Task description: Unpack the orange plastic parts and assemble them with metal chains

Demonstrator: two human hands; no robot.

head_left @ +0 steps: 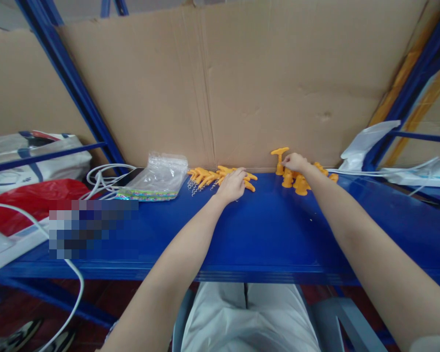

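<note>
My left hand (232, 187) rests over a pile of orange T-shaped corkscrew handles (204, 176) with metal spirals, its fingers loosely apart and touching the pile. Some handles stick out beyond the fingers on the right. My right hand (296, 163) is closed, with thumb and fingertips at the neck of an orange corkscrew (279, 157) that stands upright with its T-handle on top. Below and beside this hand stand several orange bell-shaped bodies (300, 187), partly hidden by the hand and forearm.
Clear plastic zip bags (159, 177) lie left of the handles, beside white cables (99, 176) and a red bag (36, 203). A cardboard panel (242, 88) closes off the back of the blue table (264, 234). Blue posts rise at both sides. White plastic (366, 144) lies at the right.
</note>
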